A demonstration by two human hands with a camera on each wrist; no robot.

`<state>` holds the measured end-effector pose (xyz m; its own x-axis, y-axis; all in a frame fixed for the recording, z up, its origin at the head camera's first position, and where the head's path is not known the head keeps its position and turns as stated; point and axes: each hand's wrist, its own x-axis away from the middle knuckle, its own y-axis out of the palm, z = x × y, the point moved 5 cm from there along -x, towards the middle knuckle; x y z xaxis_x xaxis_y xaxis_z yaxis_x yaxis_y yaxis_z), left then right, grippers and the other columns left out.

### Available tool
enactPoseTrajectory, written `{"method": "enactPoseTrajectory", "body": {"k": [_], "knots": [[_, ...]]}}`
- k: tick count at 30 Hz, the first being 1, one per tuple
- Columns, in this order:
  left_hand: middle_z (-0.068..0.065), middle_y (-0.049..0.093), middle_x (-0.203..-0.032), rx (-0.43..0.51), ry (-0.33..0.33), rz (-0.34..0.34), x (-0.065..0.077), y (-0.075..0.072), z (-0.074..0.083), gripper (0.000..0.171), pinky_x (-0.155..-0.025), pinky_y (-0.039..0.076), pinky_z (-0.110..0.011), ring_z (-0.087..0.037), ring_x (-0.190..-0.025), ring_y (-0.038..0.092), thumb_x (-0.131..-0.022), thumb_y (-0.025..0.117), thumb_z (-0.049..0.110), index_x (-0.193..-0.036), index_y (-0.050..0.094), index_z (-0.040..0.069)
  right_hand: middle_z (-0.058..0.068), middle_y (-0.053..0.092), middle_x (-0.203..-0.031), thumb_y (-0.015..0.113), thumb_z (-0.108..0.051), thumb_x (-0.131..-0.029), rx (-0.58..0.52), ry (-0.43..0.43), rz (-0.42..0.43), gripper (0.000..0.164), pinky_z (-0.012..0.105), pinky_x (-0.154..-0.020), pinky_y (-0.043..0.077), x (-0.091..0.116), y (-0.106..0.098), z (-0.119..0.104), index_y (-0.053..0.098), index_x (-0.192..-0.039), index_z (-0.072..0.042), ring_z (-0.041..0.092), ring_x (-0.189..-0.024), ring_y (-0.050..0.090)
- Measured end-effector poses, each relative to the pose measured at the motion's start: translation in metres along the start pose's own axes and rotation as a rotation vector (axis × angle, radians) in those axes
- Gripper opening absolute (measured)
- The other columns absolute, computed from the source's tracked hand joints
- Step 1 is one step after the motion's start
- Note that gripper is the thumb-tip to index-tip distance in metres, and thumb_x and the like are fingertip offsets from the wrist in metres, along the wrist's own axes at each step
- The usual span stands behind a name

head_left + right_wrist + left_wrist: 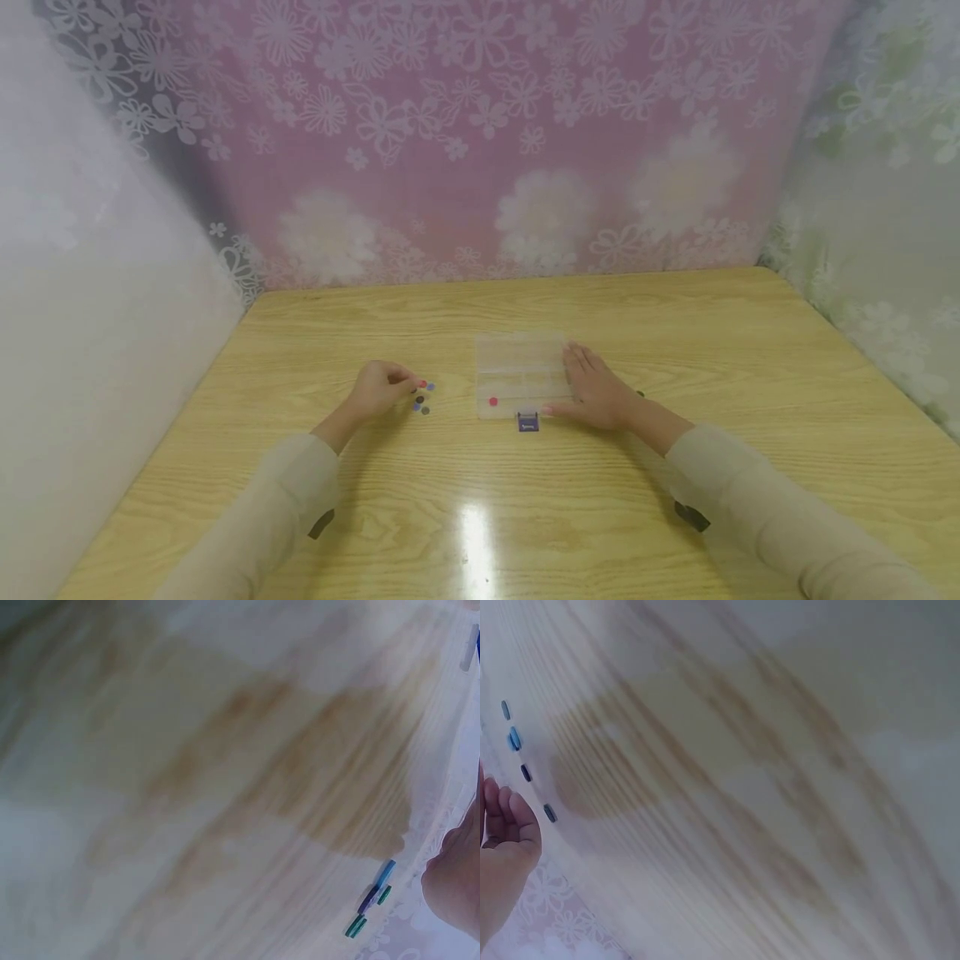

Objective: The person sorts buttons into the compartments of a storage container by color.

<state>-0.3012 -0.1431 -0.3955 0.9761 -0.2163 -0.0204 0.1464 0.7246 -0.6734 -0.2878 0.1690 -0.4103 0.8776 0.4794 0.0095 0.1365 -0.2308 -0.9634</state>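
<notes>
My left hand (381,390) pinches a small red disc (423,384) at its fingertips, left of the box. Close under and beside those fingers lie several small discs, among them a blue disc (431,387), a black disc (420,399) and a green disc (426,411). In the left wrist view, dark and blue discs (526,772) line up beside the left hand (510,832). A clear divided plastic box (501,354) lies flat with another red disc (492,402) in its front left compartment. My right hand (602,392) rests along the box's right side, fingers extended.
A dark blue tag (528,422) sits at the box's front edge. Blue, purple and green discs (367,900) lie near the right wrist, mostly hidden in the head view. Flowered curtains (517,150) stand behind and beside the wooden table (390,517).
</notes>
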Motion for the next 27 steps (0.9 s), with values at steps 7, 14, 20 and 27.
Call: {"method": "enactPoseTrajectory", "body": {"k": [7,14,20,27], "knots": [[-0.016,0.07,-0.099,0.047,-0.035,-0.026,0.001,0.008,0.007,0.015,-0.053,0.04,-0.017,-0.015,-0.079,0.058,-0.087,0.063,0.012,-0.089,0.071,0.0,0.032,0.007,-0.151,0.05,-0.061,-0.086,0.008,-0.006,0.004,0.102,0.051,-0.116,0.009,-0.001,0.0,0.001,0.01,-0.142,0.014,0.043,-0.141,0.007],[-0.015,0.07,-0.093,0.068,-0.034,-0.041,0.001,0.016,0.015,0.016,-0.048,0.036,-0.016,-0.006,-0.059,0.047,-0.086,0.063,0.012,-0.09,0.071,-0.001,0.032,0.008,-0.15,0.05,-0.059,-0.086,-0.002,-0.011,0.007,0.101,0.052,-0.115,0.009,0.0,-0.001,0.0,0.011,-0.142,0.015,0.043,-0.141,0.007],[-0.016,0.068,-0.093,0.105,-0.017,-0.064,0.002,0.021,0.025,0.016,-0.048,0.039,-0.017,-0.008,-0.056,0.049,-0.088,0.06,0.01,-0.091,0.07,-0.003,0.032,0.008,-0.15,0.051,-0.057,-0.087,-0.01,-0.018,0.005,0.099,0.052,-0.115,0.009,0.001,-0.002,-0.001,0.011,-0.141,0.015,0.043,-0.141,0.007],[-0.013,0.069,-0.09,0.112,-0.024,-0.069,0.001,0.03,0.037,0.017,-0.054,0.046,-0.019,-0.011,-0.067,0.054,-0.087,0.063,0.014,-0.089,0.071,-0.001,0.032,0.007,-0.151,0.051,-0.057,-0.087,-0.014,-0.014,0.001,0.099,0.052,-0.115,0.009,0.001,-0.001,0.0,0.011,-0.142,0.015,0.043,-0.141,0.006]]}}
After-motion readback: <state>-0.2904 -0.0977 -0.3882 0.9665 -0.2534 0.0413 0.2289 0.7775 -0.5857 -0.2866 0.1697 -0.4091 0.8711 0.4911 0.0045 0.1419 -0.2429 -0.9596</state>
